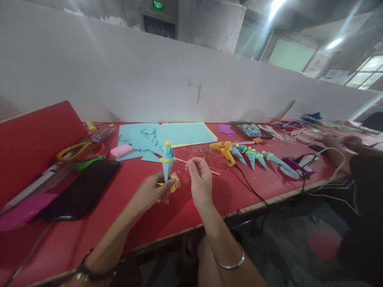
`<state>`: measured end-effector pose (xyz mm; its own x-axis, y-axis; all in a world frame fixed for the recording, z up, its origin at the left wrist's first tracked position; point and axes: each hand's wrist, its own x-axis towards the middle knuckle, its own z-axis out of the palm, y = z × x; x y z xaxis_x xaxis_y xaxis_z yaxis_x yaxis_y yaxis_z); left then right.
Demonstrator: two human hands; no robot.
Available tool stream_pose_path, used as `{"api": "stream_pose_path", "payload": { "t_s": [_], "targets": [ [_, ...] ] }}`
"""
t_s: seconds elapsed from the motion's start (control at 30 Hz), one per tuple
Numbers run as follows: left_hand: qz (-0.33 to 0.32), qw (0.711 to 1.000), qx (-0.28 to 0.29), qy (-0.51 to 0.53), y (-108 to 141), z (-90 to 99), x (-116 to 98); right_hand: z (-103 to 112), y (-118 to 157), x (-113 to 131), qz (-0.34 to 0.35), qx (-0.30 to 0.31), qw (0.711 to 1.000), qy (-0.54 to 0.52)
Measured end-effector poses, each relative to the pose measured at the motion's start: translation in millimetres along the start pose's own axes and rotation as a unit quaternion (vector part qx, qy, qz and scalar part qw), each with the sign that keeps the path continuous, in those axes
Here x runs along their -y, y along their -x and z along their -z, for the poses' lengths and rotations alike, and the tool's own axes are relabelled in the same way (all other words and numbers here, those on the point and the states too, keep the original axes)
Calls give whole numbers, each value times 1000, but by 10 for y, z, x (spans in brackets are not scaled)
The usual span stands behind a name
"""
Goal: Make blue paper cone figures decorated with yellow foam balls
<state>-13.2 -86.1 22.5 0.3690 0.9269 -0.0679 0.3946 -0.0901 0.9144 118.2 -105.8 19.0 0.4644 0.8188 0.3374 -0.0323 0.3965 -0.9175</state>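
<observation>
My left hand [157, 189] holds a light blue paper cone [167, 169] upright, with yellow bead-like trim around its rim and a yellow ball on top. A crumpled yellow piece [173, 185] shows by the same fingers, partly covered by them. My right hand [201, 181] is closed in a pinch just right of the cone. A thin wooden stick [180, 160] runs through its fingertips, its left end close to the cone's trim. The fingers hide the stick's middle. A yellow glue gun [224, 151] lies on the red table to the right.
Several trimmed blue cones [251, 158] lie beyond the glue gun's cord [249, 184]. Blue paper sheets [187, 133] lie at the back. On the left are a black phone [83, 191], scissors [74, 151] and a pink block [121, 150]. A co-worker's hands [338, 149] are at far right.
</observation>
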Motion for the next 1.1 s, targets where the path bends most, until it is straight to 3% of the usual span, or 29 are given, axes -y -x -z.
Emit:
{"api": "stream_pose_path", "payload": {
  "t_s": [0.4,0.7,1.1],
  "targets": [
    [19,989,61,135,22,-44,-80,14,26,56,-8,22,999,31],
    [4,979,135,151,28,-131,-26,39,61,102,158,47,980,108],
    [1,980,156,125,17,-135,-46,24,45,76,168,66,972,148]
  ]
}}
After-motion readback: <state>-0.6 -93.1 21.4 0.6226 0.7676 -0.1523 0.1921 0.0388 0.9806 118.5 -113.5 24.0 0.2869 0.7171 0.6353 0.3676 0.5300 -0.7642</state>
